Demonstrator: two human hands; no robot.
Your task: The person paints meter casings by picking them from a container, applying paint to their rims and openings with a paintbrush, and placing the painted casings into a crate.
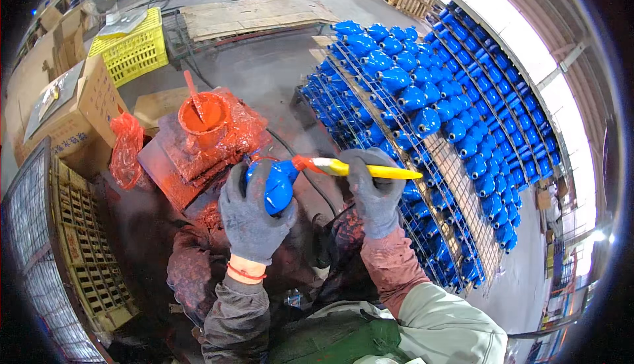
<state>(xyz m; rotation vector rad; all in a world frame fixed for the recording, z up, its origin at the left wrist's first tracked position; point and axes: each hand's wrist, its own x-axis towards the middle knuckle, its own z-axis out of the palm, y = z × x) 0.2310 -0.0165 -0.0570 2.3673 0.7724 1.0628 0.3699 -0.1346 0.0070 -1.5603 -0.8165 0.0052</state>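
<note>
My left hand, in a grey glove, grips a glossy blue rounded metal part in front of my body. My right hand, gloved too, is closed around the yellow handle of a paintbrush. The brush's red-stained bristles point left and meet the upper right end of the blue part. Just beyond my left hand, a bucket of red paint stands on a red-smeared stand. A red-coated stick leans in the paint.
Wire racks on the right carry rows of blue parts. Leftward are a cardboard box, a yellow plastic crate, a red-stained plastic bag and a mesh cage. A dark hose trails behind the brush.
</note>
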